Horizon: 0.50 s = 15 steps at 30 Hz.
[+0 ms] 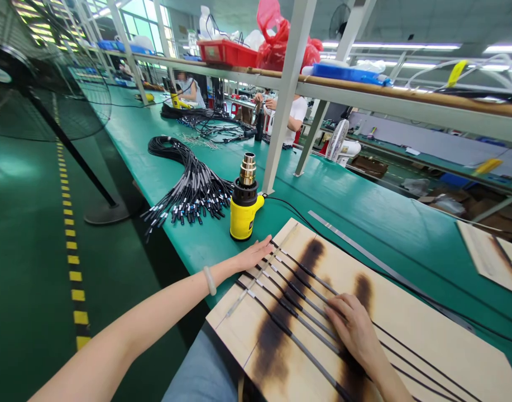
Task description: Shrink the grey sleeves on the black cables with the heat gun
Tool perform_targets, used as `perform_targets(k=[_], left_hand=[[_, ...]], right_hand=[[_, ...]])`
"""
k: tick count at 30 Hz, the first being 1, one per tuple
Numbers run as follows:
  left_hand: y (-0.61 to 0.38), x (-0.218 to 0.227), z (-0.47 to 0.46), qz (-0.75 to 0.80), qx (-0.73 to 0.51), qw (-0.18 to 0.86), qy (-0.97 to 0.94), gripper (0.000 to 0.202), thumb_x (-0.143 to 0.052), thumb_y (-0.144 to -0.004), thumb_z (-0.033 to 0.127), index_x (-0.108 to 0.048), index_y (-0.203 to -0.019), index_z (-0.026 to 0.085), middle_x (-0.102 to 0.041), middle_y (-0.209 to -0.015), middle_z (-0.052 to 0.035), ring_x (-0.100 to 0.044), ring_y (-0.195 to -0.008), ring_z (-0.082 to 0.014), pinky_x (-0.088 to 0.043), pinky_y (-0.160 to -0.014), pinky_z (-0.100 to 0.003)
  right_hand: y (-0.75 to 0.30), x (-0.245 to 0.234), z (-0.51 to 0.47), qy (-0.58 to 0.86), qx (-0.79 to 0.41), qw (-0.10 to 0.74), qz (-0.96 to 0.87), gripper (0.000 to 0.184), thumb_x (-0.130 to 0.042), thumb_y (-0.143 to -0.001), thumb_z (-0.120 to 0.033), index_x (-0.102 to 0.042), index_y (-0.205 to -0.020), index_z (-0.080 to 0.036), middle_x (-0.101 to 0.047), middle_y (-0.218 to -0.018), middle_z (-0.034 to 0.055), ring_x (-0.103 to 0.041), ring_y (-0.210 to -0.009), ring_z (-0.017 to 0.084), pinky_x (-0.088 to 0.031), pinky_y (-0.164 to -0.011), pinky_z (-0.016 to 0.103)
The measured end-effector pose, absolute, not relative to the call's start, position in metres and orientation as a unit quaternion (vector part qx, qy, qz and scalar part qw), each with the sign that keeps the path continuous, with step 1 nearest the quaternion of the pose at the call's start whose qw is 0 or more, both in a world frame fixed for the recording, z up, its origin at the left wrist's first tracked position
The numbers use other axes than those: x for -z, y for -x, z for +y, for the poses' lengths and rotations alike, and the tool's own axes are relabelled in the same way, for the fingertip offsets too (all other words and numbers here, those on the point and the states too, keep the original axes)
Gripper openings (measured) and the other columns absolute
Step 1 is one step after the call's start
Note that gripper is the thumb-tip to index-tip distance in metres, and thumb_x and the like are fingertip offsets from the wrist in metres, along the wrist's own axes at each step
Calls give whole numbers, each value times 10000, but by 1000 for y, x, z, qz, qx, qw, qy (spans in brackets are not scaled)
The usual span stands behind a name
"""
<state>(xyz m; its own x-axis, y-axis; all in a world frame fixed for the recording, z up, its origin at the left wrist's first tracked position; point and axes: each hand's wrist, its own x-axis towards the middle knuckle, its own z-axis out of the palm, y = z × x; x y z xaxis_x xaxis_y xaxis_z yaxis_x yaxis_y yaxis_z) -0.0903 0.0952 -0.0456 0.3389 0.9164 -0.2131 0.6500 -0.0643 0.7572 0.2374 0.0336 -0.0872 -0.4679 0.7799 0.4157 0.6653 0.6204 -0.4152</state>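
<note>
A scorched wooden board [406, 329] lies at the near edge of the green bench, with several black cables [297, 290] laid side by side across it. My left hand [253, 255] lies flat with fingers stretched out, touching the cable ends at the board's left corner. My right hand [354, 329] rests palm down on the cables over a dark burn mark, fingers spread. Neither hand grips anything. A yellow heat gun [244, 204] stands upright just beyond my left hand, nozzle up.
A bundle of black cables [188, 190] with blue-tipped ends lies left of the heat gun. A metal strip [364, 251] lies beyond the board. A shelf post [285, 95] stands behind. A floor fan [38, 84] is at left. People sit far along the bench.
</note>
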Motion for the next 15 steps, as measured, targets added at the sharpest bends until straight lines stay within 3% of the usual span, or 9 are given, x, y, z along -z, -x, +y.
perform_targets(k=[10,15], left_hand=[[90,54,93,546,-170,384,-724,620,-184,-943,535,-102,-1481,238,-113,-1545,-26,-83,-1426,-179,-64,-1162,-453],[87,53,92,545,-168,389,-723,639,-159,-936,550,-81,-1484,231,-146,-1544,-20,-74,-1425,-159,-21,-1168,-412]], right_hand=[[-212,79,31,383,-95,253,-883,216,-456,-919,-256,-623,-795,-198,-604,-749,48,-545,-713,182,-429,-641,310],[-214,81,31,390,-106,255,-879,212,-460,-918,-270,-611,-787,-199,-597,-748,45,-544,-709,184,-435,-641,316]])
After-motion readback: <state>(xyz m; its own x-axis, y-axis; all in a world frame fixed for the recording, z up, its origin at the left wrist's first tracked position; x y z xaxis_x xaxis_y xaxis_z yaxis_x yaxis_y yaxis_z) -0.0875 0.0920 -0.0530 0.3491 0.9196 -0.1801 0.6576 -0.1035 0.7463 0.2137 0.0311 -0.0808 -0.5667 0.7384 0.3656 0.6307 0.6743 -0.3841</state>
